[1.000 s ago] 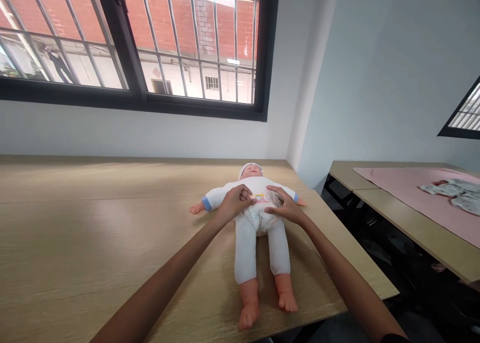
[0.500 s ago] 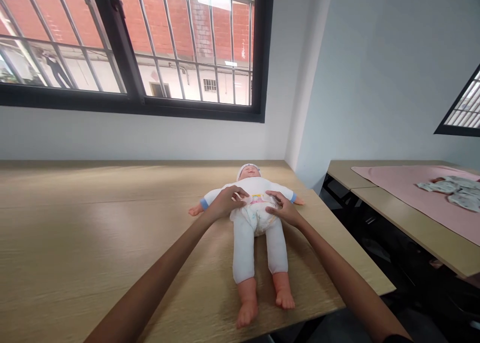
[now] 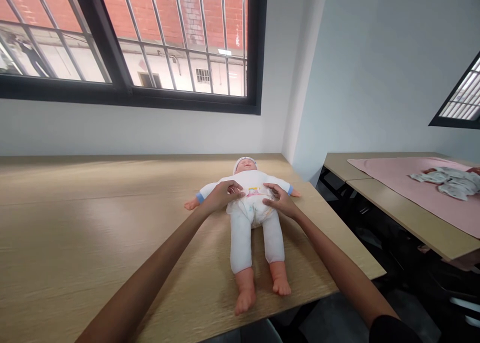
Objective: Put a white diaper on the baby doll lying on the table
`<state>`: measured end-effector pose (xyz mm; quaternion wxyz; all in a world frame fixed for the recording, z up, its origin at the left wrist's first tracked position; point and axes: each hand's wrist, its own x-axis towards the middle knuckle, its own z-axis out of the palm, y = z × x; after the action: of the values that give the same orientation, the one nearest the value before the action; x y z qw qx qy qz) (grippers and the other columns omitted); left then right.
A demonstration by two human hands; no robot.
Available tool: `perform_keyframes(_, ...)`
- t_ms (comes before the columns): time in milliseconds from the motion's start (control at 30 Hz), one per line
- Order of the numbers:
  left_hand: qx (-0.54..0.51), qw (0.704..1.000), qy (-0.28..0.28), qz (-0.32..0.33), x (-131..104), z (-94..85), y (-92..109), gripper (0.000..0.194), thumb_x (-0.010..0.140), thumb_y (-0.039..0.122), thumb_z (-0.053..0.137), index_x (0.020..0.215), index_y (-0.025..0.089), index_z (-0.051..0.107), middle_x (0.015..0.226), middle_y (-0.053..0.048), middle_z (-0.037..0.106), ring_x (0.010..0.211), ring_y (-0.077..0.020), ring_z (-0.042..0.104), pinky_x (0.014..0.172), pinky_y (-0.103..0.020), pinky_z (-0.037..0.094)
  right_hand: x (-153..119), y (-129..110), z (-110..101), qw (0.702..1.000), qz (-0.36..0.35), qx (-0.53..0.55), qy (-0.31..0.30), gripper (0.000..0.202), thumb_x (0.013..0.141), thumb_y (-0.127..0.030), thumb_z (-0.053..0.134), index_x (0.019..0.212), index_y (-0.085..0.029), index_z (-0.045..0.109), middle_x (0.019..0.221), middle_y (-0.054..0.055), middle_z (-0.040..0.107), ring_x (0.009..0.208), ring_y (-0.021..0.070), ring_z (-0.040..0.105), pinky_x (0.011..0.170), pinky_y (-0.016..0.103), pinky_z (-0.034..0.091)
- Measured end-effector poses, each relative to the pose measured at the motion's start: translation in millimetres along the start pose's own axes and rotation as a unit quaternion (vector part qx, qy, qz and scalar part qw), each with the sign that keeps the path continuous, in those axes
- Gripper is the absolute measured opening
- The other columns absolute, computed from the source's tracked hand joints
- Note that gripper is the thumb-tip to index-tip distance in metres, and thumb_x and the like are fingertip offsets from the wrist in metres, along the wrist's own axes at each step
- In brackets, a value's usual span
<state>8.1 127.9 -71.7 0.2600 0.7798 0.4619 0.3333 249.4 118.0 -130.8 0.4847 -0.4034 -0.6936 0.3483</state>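
Observation:
A baby doll (image 3: 240, 243) in white clothing with blue cuffs lies on its back on the wooden table (image 3: 93, 243), feet towards me. Round its hips is a white diaper (image 3: 256, 213) with a coloured strip at the waist. My left hand (image 3: 224, 194) rests at the diaper's left waist edge, fingers curved and thumb apart from them. On the opposite side, my right hand (image 3: 280, 201) touches the diaper's front, its thumb and index finger spread. Neither hand visibly grips anything. The parts of the waist under my fingers are hidden.
At the right, a second table (image 3: 412, 213) carries a pink cloth (image 3: 386, 175) and another doll in patterned clothes (image 3: 455, 183). A dark gap separates the two tables. Behind the doll are a wall and a barred window (image 3: 180, 100); a person (image 3: 33, 55) shows through the glass.
The view has tipped slightly down and shifted, so everything sits a little higher and further left. Both hands stay at the diaper's waist, with hardly any change in the fingers.

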Motion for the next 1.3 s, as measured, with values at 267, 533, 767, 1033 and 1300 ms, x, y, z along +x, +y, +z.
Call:
perform_keyframes(267,0.019,0.999,0.02,-0.032,0.5,5.7,0.4,0.039,0.06,0.048,0.067,0.084,0.018,0.061,0.084,-0.004,0.063,0.078,-0.0207,0.057,0.069,-0.03,0.043,11.3,-0.3,12.1,0.989,-0.112,-0.086,0.041,0.03,0.09,-0.036,0.048,0.108,-0.021,0.067,0.109,0.008,0.064,0.107,0.0184,0.057,0.1,0.036,0.041)
perform_keyframes(533,0.052,0.991,-0.117,-0.048,13.2,-4.4,16.2,0.038,0.056,0.039,0.062,0.055,0.021,0.029,0.057,0.007,0.028,0.055,-0.0088,0.027,0.052,-0.025,0.019,38.0,-29.8,-9.0,0.966,-0.068,-0.207,-0.139,0.018,0.078,-0.028,0.064,0.093,-0.019,0.068,0.097,0.004,0.069,0.089,0.0177,0.061,0.08,0.03,0.046)
perform_keyframes(767,0.026,0.989,-0.141,-0.041,16.9,-12.2,24.2,0.038,0.061,0.04,0.061,0.058,0.02,0.029,0.06,0.006,0.026,0.056,-0.0086,0.023,0.053,-0.025,0.016,64.7,-31.4,-14.8,0.941,-0.028,-0.238,-0.238,0.018,0.08,-0.03,0.061,0.093,-0.018,0.062,0.091,0.002,0.065,0.081,0.0154,0.057,0.069,0.025,0.042)
perform_keyframes(1033,-0.071,0.974,-0.178,-0.124,16.4,-14.7,25.9,0.035,0.056,0.043,0.065,0.067,0.02,0.041,0.064,0.006,0.039,0.059,-0.0106,0.037,0.052,-0.023,0.025,71.4,-27.9,-21.0,0.93,0.008,-0.158,-0.332,0.031,0.084,-0.045,0.057,0.097,-0.018,0.063,0.095,0.002,0.063,0.084,0.0147,0.055,0.07,0.024,0.042)
perform_keyframes(1300,-0.008,0.976,-0.18,-0.121,17.1,-14.7,31.6,0.027,0.058,0.037,0.061,0.067,0.02,0.042,0.064,0.005,0.04,0.06,-0.0116,0.037,0.053,-0.025,0.025,65.4,-39.7,-15.6,0.938,0.006,-0.186,-0.294,0.02,0.084,-0.034,0.055,0.095,-0.018,0.058,0.093,0.002,0.063,0.082,0.0147,0.056,0.069,0.025,0.043)
